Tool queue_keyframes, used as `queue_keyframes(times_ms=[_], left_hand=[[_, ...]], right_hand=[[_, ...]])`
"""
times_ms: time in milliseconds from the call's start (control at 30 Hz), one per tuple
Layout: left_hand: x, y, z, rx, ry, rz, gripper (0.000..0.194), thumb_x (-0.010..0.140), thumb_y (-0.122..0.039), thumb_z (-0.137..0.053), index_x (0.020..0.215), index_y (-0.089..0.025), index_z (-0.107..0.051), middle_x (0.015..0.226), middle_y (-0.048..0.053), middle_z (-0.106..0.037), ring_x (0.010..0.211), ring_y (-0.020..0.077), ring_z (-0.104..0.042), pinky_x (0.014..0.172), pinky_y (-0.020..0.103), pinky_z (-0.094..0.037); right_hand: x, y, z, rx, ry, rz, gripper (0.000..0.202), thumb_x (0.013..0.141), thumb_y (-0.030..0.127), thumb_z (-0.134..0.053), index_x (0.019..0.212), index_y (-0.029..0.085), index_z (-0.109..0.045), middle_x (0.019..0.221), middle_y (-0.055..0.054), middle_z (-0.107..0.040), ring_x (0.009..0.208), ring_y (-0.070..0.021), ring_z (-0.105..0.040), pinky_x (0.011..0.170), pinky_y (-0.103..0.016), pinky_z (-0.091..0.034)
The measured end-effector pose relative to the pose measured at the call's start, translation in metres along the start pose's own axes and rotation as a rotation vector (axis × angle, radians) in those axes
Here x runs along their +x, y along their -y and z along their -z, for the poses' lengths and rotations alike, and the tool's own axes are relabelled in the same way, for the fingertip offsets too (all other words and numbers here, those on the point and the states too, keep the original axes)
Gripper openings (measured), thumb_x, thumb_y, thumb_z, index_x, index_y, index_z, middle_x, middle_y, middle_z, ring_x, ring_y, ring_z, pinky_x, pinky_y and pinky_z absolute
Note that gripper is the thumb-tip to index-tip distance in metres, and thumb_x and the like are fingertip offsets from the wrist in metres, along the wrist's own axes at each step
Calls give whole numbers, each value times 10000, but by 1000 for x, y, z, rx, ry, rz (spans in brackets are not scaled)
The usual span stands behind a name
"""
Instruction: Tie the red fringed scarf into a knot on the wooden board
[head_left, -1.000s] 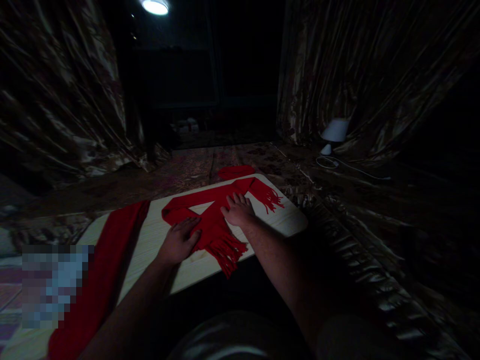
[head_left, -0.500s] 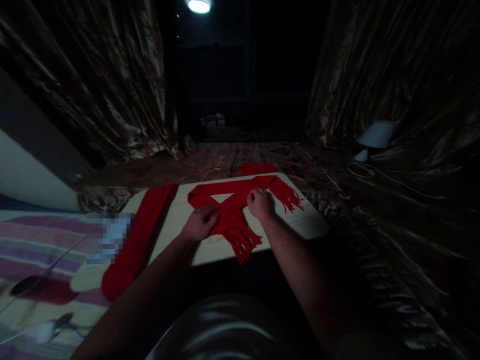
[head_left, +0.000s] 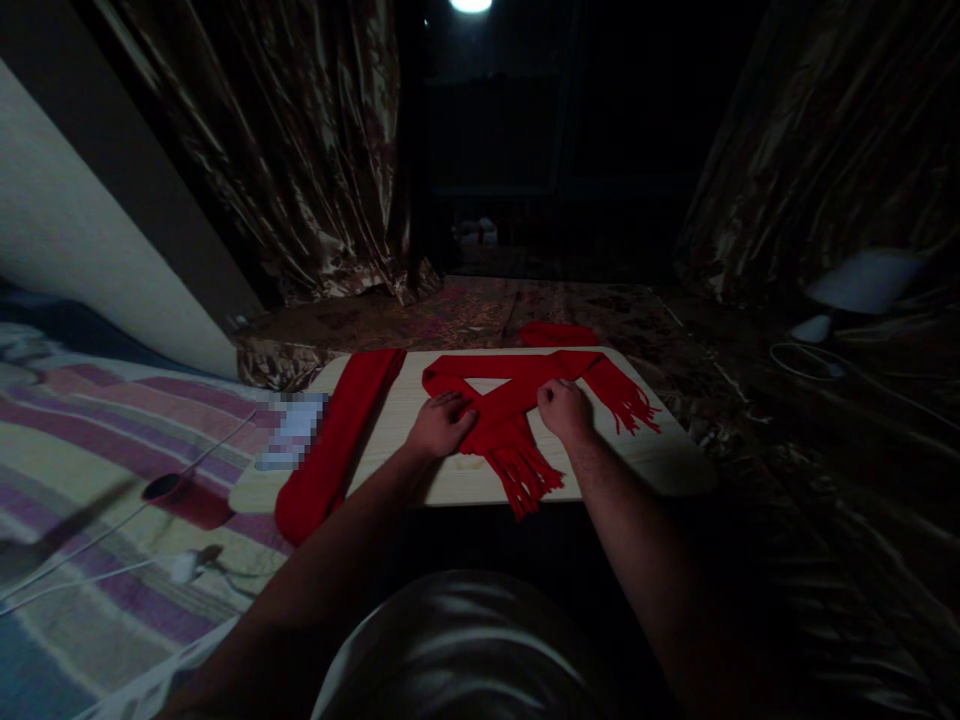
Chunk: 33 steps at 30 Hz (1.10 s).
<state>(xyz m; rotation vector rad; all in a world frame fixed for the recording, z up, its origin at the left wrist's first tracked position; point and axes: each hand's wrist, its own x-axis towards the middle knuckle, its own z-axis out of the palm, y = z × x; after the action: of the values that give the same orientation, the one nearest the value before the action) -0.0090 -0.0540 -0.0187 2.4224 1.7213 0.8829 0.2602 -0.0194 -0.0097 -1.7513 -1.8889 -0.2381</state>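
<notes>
A red fringed scarf (head_left: pixel 517 400) lies on a pale wooden board (head_left: pixel 405 480), looped so that its strips cross, with one fringed end toward me and the other at the right. My left hand (head_left: pixel 444 424) rests flat on the left part of the crossing, fingers stretched out. At the scarf's right edge, my right hand (head_left: pixel 564 408) has its fingers curled in on the cloth; the fingertips are partly hidden. A second red cloth (head_left: pixel 341 440), folded into a long strip, lies across the board's left side, left of my left hand.
Another red cloth (head_left: pixel 559 334) sits just beyond the board's far edge. Left are a blurred-out flat item (head_left: pixel 294 430), a dark red cup-like object (head_left: pixel 195 502) and white cables with a plug (head_left: pixel 184 567) on striped bedding (head_left: pixel 112 420). A white lamp (head_left: pixel 862 280) stands at right.
The camera has turned left, so everything appears shifted to the right in the picture. Both hands stay at about the same places on the scarf, whose layout looks the same.
</notes>
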Motion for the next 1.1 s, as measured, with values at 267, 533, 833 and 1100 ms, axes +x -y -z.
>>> queue_keyframes(times_ms=[267, 533, 833, 1100], left_hand=[[0, 2, -2, 8, 10, -6, 502, 960, -529, -465, 1233, -198, -727, 1319, 116, -674, 1301, 280, -572, 1148, 453, -414], [0, 3, -3, 14, 9, -5, 497, 961, -535, -464, 1231, -212, -729, 1319, 101, -676, 1309, 271, -567, 1153, 430, -411], [1, 1, 0, 8, 18, -1, 495, 962, -532, -471, 1233, -205, -725, 1327, 109, -670, 1304, 274, -570, 1150, 459, -410], [1, 2, -1, 5, 21, -15, 509, 966, -539, -460, 1231, -197, -728, 1327, 118, -669, 1288, 272, -582, 1144, 440, -417]], right_hand=[[0, 0, 0, -13, 34, -8, 228, 932, 239, -494, 879, 193, -711, 915, -89, -714, 890, -203, -614, 765, -294, -389], [0, 0, 1, -1, 33, -7, 231, 934, 233, -493, 876, 194, -713, 912, -80, -716, 891, -198, -615, 772, -289, -393], [0, 2, 3, -21, 46, -17, 232, 935, 230, -495, 886, 191, -719, 912, -89, -715, 883, -204, -617, 759, -291, -395], [0, 0, 1, -13, 36, -17, 239, 934, 237, -489, 883, 198, -719, 912, -80, -715, 873, -196, -617, 744, -288, -389]])
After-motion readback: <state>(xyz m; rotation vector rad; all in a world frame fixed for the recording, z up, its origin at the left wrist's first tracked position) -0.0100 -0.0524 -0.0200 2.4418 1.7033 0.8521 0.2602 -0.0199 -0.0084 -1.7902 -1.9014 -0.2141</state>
